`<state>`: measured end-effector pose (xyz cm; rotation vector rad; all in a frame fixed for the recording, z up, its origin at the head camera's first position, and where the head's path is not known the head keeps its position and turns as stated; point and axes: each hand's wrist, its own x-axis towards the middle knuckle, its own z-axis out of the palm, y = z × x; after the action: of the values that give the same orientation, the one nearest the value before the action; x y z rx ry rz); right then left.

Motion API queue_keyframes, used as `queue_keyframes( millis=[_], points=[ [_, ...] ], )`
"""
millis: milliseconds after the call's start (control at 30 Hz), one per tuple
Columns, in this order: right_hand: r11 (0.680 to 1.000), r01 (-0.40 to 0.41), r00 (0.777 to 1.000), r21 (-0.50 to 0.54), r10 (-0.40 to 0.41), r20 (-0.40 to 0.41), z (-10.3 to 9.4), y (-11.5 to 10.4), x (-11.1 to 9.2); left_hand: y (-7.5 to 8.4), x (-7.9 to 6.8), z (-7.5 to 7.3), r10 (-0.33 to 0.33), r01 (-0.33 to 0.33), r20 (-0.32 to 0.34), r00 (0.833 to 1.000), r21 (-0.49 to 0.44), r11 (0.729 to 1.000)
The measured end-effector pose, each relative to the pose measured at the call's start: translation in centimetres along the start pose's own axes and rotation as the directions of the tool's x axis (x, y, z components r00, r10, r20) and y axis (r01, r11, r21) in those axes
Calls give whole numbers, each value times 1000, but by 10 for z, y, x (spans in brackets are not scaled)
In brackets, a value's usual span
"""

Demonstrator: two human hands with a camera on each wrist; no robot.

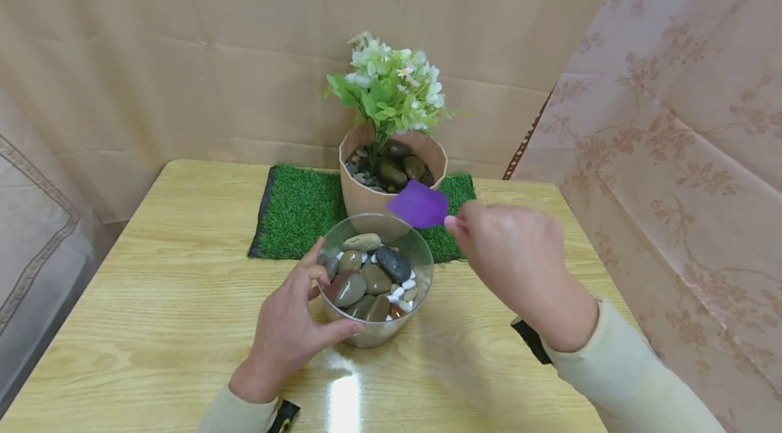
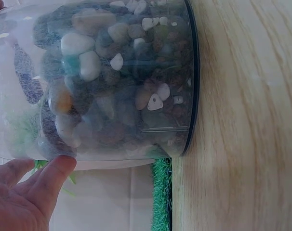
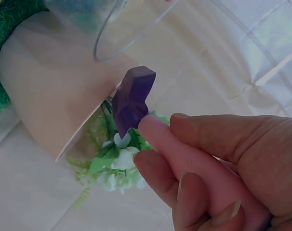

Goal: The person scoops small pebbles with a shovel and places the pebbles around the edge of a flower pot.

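Observation:
A clear round container [image 1: 381,334] with large wet pebbles and small white stones stands on the table. My left hand [image 1: 292,317] grips its near left side, fingers and thumb spread about the rim; the left wrist view shows the fingertips [image 2: 64,163] against the wall. My right hand [image 1: 519,250] holds a toy trowel by its pink handle [image 3: 184,163], fingers wrapped round it. The trowel's purple blade [image 1: 420,205] hangs above the container's far right rim, overlapping the front of the peach pot [image 1: 360,197] in the head view.
Behind the container, the pot sits on a green turf mat [image 1: 299,216], holding dark stones [image 1: 392,172] and a white-flowered plant [image 1: 391,90]. Beige cloth [image 1: 244,46] hangs behind the wooden table [image 1: 171,284]; a floral curtain [image 1: 690,114] flanks it on the right.

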<state>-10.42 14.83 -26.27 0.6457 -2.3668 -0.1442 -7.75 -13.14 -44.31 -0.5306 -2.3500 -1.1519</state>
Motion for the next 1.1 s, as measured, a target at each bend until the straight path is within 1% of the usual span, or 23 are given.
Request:
queue_keyframes(
  millis=[233,333,567,900,1100],
  points=[
    [999,40,998,-10,-41,-43,-6,-6,-6,0,0,0,-2,2,-2,1000,-12,1000],
    [999,50,998,-4,-51,-43,-8,-9,-9,-1,0,0,-4,4,-3,1000,-10,1000],
    [994,113,991,-10,-114,-76,-11,-11,-13,0,0,0,-14,14,0,1000,-1,1000],
    [990,136,988,-39,-138,-66,-15,-18,-14,0,0,0,-13,13,4,1000,7,1000],
    [987,155,988,-36,-154,10,-22,-21,-10,1,0,0,-15,15,3,1000,-2,1000]
  ],
)
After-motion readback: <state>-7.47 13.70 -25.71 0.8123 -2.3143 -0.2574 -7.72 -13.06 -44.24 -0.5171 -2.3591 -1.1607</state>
